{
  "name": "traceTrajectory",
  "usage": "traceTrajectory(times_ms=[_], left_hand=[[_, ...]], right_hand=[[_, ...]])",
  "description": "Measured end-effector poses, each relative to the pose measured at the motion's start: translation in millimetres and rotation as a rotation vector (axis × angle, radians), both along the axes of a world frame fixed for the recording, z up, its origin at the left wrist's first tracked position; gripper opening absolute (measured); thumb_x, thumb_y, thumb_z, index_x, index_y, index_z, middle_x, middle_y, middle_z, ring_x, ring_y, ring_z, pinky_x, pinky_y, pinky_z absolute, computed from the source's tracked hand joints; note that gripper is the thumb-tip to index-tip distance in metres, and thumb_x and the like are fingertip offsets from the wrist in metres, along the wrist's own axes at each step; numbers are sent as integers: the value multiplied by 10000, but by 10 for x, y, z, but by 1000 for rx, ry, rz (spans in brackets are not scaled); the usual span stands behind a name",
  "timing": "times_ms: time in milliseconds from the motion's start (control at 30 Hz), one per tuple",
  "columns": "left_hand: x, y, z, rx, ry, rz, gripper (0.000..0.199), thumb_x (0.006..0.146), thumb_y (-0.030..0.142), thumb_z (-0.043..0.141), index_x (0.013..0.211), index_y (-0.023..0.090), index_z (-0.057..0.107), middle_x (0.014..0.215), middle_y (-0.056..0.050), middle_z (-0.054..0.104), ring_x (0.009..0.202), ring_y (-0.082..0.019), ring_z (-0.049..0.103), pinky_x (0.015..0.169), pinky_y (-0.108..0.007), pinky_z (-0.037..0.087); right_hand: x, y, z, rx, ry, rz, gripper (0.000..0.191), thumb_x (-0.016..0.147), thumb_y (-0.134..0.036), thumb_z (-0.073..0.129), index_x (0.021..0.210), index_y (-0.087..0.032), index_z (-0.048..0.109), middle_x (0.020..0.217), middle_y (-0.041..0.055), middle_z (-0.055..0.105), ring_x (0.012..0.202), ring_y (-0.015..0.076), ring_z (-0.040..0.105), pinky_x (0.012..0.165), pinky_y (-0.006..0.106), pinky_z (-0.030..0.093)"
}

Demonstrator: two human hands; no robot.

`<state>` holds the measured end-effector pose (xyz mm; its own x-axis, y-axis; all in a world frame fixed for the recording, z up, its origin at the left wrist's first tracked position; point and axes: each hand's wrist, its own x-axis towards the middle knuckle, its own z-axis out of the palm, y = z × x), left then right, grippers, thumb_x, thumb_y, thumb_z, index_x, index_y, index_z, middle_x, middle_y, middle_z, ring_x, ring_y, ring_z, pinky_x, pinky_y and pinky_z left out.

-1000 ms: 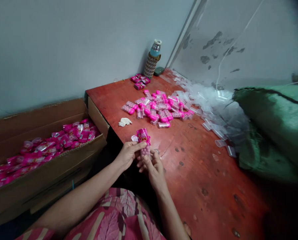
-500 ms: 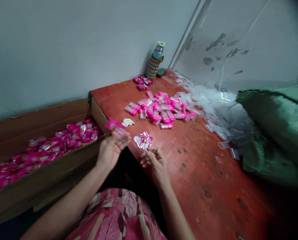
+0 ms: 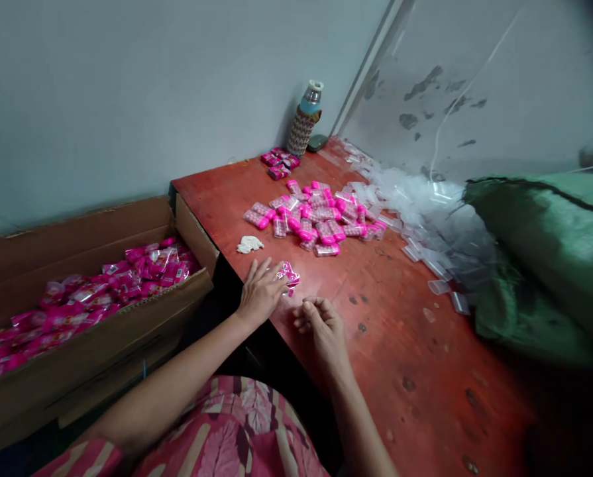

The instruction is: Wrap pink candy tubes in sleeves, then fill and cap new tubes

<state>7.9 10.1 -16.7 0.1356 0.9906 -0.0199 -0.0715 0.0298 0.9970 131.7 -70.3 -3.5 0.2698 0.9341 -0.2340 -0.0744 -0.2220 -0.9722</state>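
Observation:
My left hand [image 3: 262,293] lies with its fingers spread over the near edge of the table, its fingertips on a small pile of flat pink printed wrappers [image 3: 289,275], which it partly covers. Just right of that pile, my right hand [image 3: 322,322] is held low over the table with fingers curled and the thumb against the forefinger. Whatever it might be pinching is hidden. Farther back lies a heap of clear tubes with pink caps [image 3: 326,222], filled with small round pieces. A crumpled white scrap [image 3: 250,244] rests beside the left fingers.
A long cardboard box [image 3: 197,291] with pink packets [image 3: 92,288] stands at the left. Clear plastic sleeves [image 3: 425,218] spill from a green sack [image 3: 539,258] at the right. A bottle [image 3: 303,122] and small pink boxes [image 3: 279,172] stand at the back of the red table [image 3: 400,331].
My left hand has let go of a pink packet near the box and moved right onto the wrappers. My right hand has shifted slightly right and its fingers are more curled.

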Motion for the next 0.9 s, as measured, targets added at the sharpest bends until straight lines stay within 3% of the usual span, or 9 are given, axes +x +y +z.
traceTrajectory(times_ms=[167,300,400,500,600,667,733,833,900], left_hand=[[-43,-54,53,59,-15,-17,311,554,9,717,683,290,691,1087,-35,640,1246,-235,367,1048,-447,218],[-58,-146,96,142,-8,-59,353,598,89,718,882,296,692,1148,-30,611,1210,-219,416,1034,-370,271],[-96,-165,105,-14,-70,-64,409,617,200,724,1017,256,657,1095,-44,638,1040,-223,560,897,-302,426],[-132,-145,86,-276,-147,-209,241,672,320,673,844,155,706,811,-60,692,761,-205,640,698,-279,511],[-148,-131,58,-429,-232,-277,224,679,327,668,720,110,702,718,-72,677,662,-175,634,633,-270,524],[-155,-131,47,-459,-289,-225,198,653,300,697,686,104,698,682,-76,672,623,-154,627,620,-256,525],[-162,-136,47,-481,-324,-172,196,621,290,724,634,98,690,621,-75,662,571,-140,615,594,-246,524],[-172,-147,59,-523,-332,-134,224,579,295,751,620,84,688,600,-82,660,542,-136,606,556,-236,516],[-179,-154,64,-548,-326,-138,239,571,301,754,625,78,687,597,-77,659,534,-127,597,542,-226,506]], right_hand=[[14,200,-9,116,-80,-82,267,742,-344,610,957,-200,541,888,30,625,826,154,589,719,278,468],[6,361,36,130,29,-78,317,713,-308,639,987,-205,517,727,-27,594,653,111,568,609,229,454],[27,396,101,115,9,-44,335,708,-296,646,999,-204,508,643,-52,563,559,91,531,537,203,421],[59,414,138,83,-41,79,344,692,-308,660,987,-202,516,613,-50,577,538,102,537,519,208,413],[148,498,153,40,-133,237,310,694,-361,648,937,-193,554,631,-25,610,548,121,557,522,222,418],[264,617,175,26,-323,262,284,726,-426,594,870,-181,590,668,10,629,593,149,580,558,252,430],[403,782,207,-16,-660,149,345,765,-492,516,840,-168,607,732,63,644,689,202,605,630,306,437],[555,1059,243,-219,-1114,-92,515,797,-568,402,1027,-132,553,950,173,626,899,305,588,739,400,419],[580,1213,240,-381,-1235,-144,608,797,-593,368,1138,-101,472,1080,228,562,986,339,553,774,433,411]])
